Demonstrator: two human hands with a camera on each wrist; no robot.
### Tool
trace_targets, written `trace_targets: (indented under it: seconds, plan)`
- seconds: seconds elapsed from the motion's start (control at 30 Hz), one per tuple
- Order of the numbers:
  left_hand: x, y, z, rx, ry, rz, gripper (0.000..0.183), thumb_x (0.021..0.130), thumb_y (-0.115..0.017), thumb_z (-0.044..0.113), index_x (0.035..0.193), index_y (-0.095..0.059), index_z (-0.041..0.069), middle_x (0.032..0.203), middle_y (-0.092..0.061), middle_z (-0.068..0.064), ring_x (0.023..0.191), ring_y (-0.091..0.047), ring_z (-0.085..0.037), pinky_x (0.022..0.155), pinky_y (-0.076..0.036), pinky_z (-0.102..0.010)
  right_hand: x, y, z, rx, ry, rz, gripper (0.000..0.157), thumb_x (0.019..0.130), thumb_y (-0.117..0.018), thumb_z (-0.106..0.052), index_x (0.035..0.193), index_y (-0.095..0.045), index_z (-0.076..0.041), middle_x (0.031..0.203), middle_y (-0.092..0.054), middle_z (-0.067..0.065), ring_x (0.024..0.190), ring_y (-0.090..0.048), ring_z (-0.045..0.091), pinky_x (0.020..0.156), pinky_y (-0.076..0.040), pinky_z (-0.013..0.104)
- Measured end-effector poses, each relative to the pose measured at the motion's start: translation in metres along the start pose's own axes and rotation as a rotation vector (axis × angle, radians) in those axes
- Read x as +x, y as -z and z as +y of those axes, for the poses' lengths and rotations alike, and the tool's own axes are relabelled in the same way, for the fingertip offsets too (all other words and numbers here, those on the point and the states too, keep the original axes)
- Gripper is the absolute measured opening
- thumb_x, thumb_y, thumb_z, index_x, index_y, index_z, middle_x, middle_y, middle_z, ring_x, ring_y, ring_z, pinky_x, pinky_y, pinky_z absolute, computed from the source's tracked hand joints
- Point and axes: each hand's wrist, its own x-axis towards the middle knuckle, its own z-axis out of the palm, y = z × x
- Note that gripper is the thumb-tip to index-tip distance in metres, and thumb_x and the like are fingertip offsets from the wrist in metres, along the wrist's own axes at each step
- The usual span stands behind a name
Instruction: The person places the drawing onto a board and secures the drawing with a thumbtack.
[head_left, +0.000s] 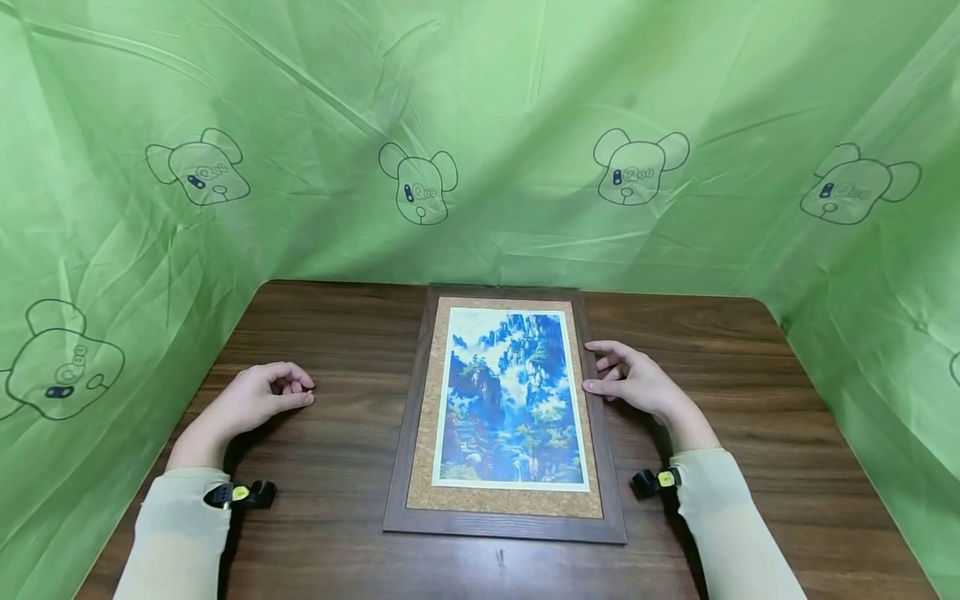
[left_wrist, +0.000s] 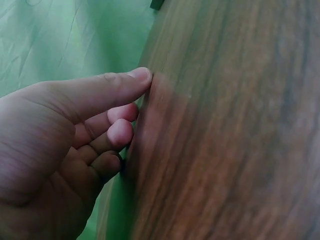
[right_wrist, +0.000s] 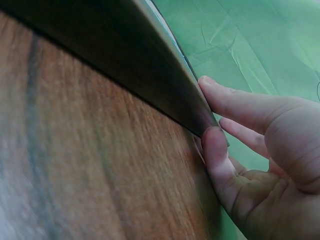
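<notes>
A picture frame [head_left: 397, 467] lies on the wooden table, its dark brown border around a cork backing [head_left: 517, 502]. On the cork is a blue landscape print [head_left: 510, 400] with mountains, mist and trees, edged in white. My right hand [head_left: 633, 379] is at the frame's right side. In the right wrist view, its thumb [right_wrist: 235, 102] and a finger [right_wrist: 216, 150] touch the frame's dark side edge [right_wrist: 125, 55]. Left of the frame, my left hand [head_left: 262, 396] rests by the tabletop with loosely curled fingers, holding nothing; its thumb [left_wrist: 110, 92] is extended.
The dark wood-grain table [head_left: 337, 450] has rounded far corners. Green cloth [head_left: 510, 83] with printed bear heads surrounds it at the back and sides. Each wrist wears a small black camera, a left one [head_left: 258, 494] and a right one [head_left: 647, 484].
</notes>
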Motion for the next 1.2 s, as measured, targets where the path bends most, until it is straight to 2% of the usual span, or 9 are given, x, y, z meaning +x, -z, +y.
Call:
trace_targets:
  seconds: [0.27,0.47,0.6,0.7,0.8,0.9,1.0,1.1,1.2]
  plan:
    - [0.004,-0.001,0.003,0.018,-0.026,0.015,0.010,0.088,-0.081,0.031,0.087,-0.072,0.030,0.078,-0.065,0.007,0.073,-0.059,-0.012,0.064,-0.047,-0.025,-0.009,0.002,-0.015,0.047,-0.018,-0.012,0.069,0.089,-0.080,-0.016,0.150,-0.047,-0.013,0.126,-0.047,0.025,0.092,-0.056,0.035,0.070,-0.058,0.042]
    - [0.009,-0.007,0.016,-0.046,-0.025,0.044,0.008,0.089,-0.080,0.033,0.089,-0.073,0.030,0.081,-0.067,0.006,0.073,-0.061,-0.013,0.064,-0.047,-0.025,-0.015,0.003,-0.022,0.058,0.007,-0.015,0.070,0.090,-0.079,-0.015,0.151,-0.045,-0.008,0.125,-0.047,0.026,0.090,-0.057,0.033,0.068,-0.057,0.040]
    - [0.013,-0.012,0.037,-0.175,-0.009,0.055,0.010,0.090,-0.079,0.031,0.092,-0.074,0.023,0.080,-0.070,0.001,0.071,-0.064,-0.020,0.061,-0.051,-0.028,-0.013,0.004,-0.019,0.055,-0.001,-0.011,0.068,0.090,-0.079,-0.014,0.150,-0.046,-0.010,0.124,-0.048,0.026,0.089,-0.056,0.034,0.069,-0.058,0.041]
    - [0.016,-0.017,0.059,-0.290,-0.038,0.042,0.012,0.091,-0.079,0.024,0.094,-0.072,0.015,0.079,-0.071,-0.007,0.067,-0.065,-0.028,0.056,-0.053,-0.034,-0.006,0.003,-0.009,0.054,0.003,-0.011,0.069,0.089,-0.079,-0.015,0.150,-0.047,-0.012,0.124,-0.048,0.025,0.089,-0.056,0.034,0.069,-0.057,0.042]
    - [0.023,-0.026,0.079,-0.378,-0.090,0.043,0.015,0.090,-0.079,0.018,0.097,-0.068,0.010,0.082,-0.070,-0.009,0.068,-0.065,-0.027,0.054,-0.053,-0.034,-0.001,0.003,0.001,0.052,0.010,-0.011,0.070,0.089,-0.080,-0.016,0.150,-0.046,-0.014,0.125,-0.048,0.024,0.089,-0.055,0.032,0.067,-0.057,0.041]
    - [0.036,-0.036,0.098,-0.377,-0.172,0.058,0.018,0.089,-0.079,0.015,0.102,-0.067,0.009,0.085,-0.070,-0.005,0.071,-0.064,-0.020,0.055,-0.052,-0.029,0.001,0.002,0.004,0.052,0.014,-0.013,0.071,0.087,-0.082,-0.021,0.150,-0.047,-0.018,0.125,-0.048,0.022,0.090,-0.056,0.031,0.067,-0.057,0.040]
    - [0.057,-0.048,0.116,-0.291,-0.243,0.084,0.015,0.091,-0.078,0.017,0.104,-0.072,0.012,0.084,-0.069,0.002,0.071,-0.061,-0.016,0.059,-0.049,-0.027,0.001,0.000,0.004,0.055,0.017,-0.015,0.071,0.086,-0.083,-0.025,0.148,-0.049,-0.020,0.124,-0.049,0.021,0.090,-0.056,0.032,0.068,-0.058,0.040]
    - [0.086,-0.062,0.134,-0.215,-0.261,0.095,0.013,0.093,-0.076,0.020,0.105,-0.075,0.014,0.081,-0.068,0.006,0.069,-0.059,-0.015,0.059,-0.048,-0.029,0.001,-0.001,0.003,0.057,0.017,-0.010,0.070,0.085,-0.084,-0.026,0.146,-0.051,-0.021,0.122,-0.050,0.020,0.089,-0.056,0.032,0.067,-0.058,0.041]
    - [0.119,-0.075,0.148,-0.217,-0.232,0.071,0.013,0.094,-0.074,0.023,0.104,-0.075,0.015,0.083,-0.068,0.005,0.069,-0.058,-0.017,0.060,-0.049,-0.032,0.001,-0.001,0.002,0.062,0.016,-0.004,0.070,0.085,-0.085,-0.024,0.146,-0.052,-0.021,0.121,-0.050,0.020,0.088,-0.057,0.032,0.067,-0.058,0.041]
